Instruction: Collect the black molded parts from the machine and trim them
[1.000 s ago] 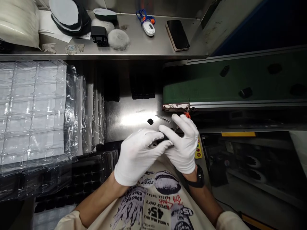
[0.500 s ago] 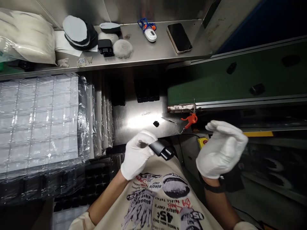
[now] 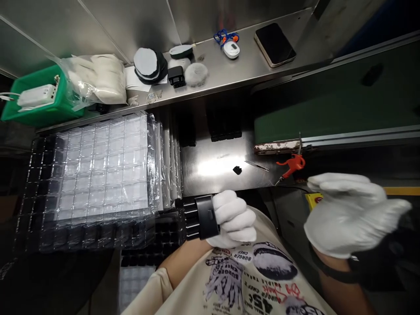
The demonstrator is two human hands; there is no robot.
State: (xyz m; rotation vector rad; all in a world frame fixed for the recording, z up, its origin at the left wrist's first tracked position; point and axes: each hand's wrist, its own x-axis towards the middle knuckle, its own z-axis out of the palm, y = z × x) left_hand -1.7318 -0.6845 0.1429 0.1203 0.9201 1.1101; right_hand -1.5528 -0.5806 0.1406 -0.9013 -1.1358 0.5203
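My left hand (image 3: 233, 218), in a white glove, is closed around a black plastic housing (image 3: 207, 215). The housing has prong-like ridges pointing left. It is held up in front of my shirt, beside the corner of a clear blister tray (image 3: 131, 205) with many square pockets. My right hand (image 3: 351, 214), gloved too, is off to the right with its palm turned inward. Its fingers are apart from the thumb and nothing shows in it. A small black piece (image 3: 237, 170) and metal tweezers (image 3: 257, 166) lie on the steel bench (image 3: 210, 177) beyond my hands.
An orange air gun (image 3: 293, 165) hangs by the green conveyor belt (image 3: 315, 116), which carries a dark part. Black parts (image 3: 226, 135) stand in a row under the steel shelf (image 3: 226, 76). On the shelf are a phone (image 3: 275, 45), pads and a green basket (image 3: 29, 111).
My left hand has turned over, swinging the black housing to its left side near the tray. The right hand has opened its thumb wider. The whole view has shifted toward the left.
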